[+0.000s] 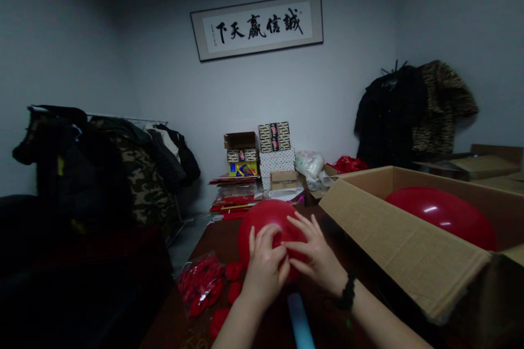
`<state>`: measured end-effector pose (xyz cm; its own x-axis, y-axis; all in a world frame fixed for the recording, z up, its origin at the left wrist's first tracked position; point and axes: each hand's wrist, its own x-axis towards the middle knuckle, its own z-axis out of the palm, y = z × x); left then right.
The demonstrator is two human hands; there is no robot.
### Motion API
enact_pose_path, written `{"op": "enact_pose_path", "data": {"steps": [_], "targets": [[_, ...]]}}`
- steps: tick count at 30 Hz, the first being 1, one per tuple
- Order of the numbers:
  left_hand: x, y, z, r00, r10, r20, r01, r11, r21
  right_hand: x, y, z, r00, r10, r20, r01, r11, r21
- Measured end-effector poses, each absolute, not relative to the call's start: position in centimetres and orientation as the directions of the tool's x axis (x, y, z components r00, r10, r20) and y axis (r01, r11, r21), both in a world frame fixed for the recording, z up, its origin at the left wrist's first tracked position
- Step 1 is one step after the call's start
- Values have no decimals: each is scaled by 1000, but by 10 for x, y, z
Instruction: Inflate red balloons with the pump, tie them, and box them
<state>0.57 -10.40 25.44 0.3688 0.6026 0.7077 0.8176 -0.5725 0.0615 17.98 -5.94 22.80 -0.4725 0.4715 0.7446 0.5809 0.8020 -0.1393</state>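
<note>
A bag (200, 282) of red pieces sits handily beside the left hand (266, 263), which pinches the red balloon (262, 214) above the table (213, 243), probably keeping air in. The right hand (321, 256) meets it, grip unclear; rightward, a box (405, 248) apparently stops another balloon (440, 217) rolling.

The red balloon (262, 214) looked like smooth rubber with a soft sheen; the boxed balloon (442, 210) was glossier, catching sharp highlights. The large box (401, 242) was matt cardboard. The packet (200, 283) was crinkled, shiny clear plastic, and the blue tube (301, 320) looked like smooth plastic. The camouflage coat (143, 177) was dull cloth, the wall (347, 82) matt.
</note>
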Motion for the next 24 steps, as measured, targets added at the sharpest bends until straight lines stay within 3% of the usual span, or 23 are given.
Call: {"op": "enact_pose_path", "data": {"steps": [5,9,13,20,24], "targets": [[2,-101,260,405,612,679,749,-648,138,177,-53,221,-417,545,728,421,825,-377],[-1,-98,264,396,611,685,692,-689,214,173,-54,224,-393,560,729,374,822,-429],[-3,-98,265,445,593,671,703,-696,148,171,-52,221,-371,533,761,426,826,-370],[1,-103,263,490,524,697,794,-598,-109,171,-51,216,-399,394,828,582,807,-103],[4,-105,261,485,480,731,813,-556,-174,170,-54,216,-430,364,826,607,794,-34]]}}
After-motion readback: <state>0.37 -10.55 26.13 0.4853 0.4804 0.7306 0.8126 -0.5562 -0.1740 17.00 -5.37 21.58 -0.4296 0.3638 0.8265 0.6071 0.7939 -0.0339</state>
